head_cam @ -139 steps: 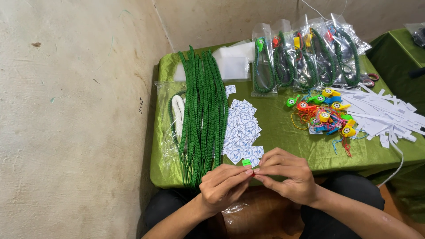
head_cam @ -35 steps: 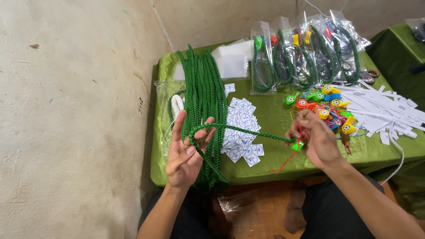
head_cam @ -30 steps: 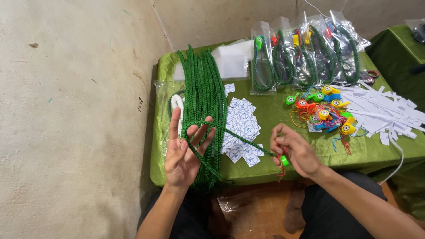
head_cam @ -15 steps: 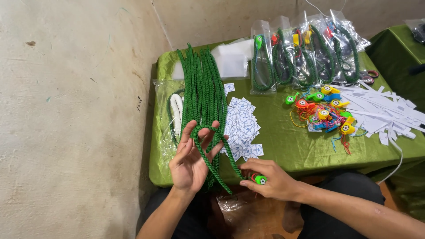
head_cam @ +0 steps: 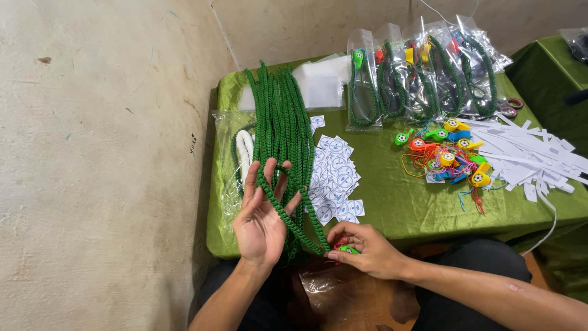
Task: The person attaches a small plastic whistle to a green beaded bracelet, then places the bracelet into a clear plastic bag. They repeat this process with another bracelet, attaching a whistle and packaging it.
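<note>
Four clear bags [head_cam: 422, 73] stand in a row at the back of the green table [head_cam: 398, 202], each with a coiled green cord and a small coloured whistle inside; there may be a fifth behind them, I cannot tell. One more clear bag [head_cam: 223, 153] lies flat at the table's left edge with a white cord [head_cam: 244, 153] partly in it. Beside it lies a long bundle of green cords [head_cam: 282, 116], too many to count.

My left hand [head_cam: 260, 214] is up with the palm open and fingers spread wide, and one green braided cord [head_cam: 294, 208] loops over those fingers and runs down across the palm. My right hand [head_cam: 367, 248] sits low at the table's front edge, fingers pinched narrow on the lower end of that cord, where a green whistle [head_cam: 349, 249] with a bit of red shows under the fingertips.

Square white stickers [head_cam: 335, 178] lie scattered just right of the bundle, more than I can count. About nine loose whistles [head_cam: 447, 153], in yellow, green, red and blue with thin strings, sit in a heap right of centre. White paper strips [head_cam: 527, 153] pile up at the far right, touching the heap. One stack of flat clear sleeves [head_cam: 321, 86] lies behind the bundle.
</note>
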